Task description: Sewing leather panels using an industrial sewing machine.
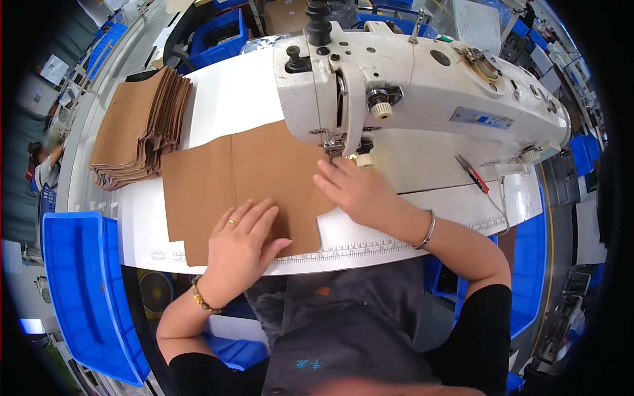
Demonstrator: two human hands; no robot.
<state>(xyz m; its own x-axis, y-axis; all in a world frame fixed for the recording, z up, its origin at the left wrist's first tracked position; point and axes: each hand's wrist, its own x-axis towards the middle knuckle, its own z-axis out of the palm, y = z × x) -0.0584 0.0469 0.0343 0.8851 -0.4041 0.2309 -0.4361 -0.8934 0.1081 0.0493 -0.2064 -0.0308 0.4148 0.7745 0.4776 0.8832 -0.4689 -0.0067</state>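
A flat brown panel (264, 165), leather or fabric, lies on the white sewing table with a seam line running down it. Its upper right edge reaches under the needle area (333, 143) of a white sewing machine (422, 82). My left hand (241, 244) rests on the panel's lower part, fingers stretched and thumb apart. Close beside the presser foot, my right hand (360, 195) has its fingers extended over the panel's right edge; their tips are slightly blurred. The needle tip is hidden.
At the left of the table stands a tall stack of brown panels (129, 125). Red-handled snips (474, 175) lie to the right. A printed ruler strip (356, 249) follows the front edge. Blue bins (86, 284) flank the table. Another person (47, 165) is far left.
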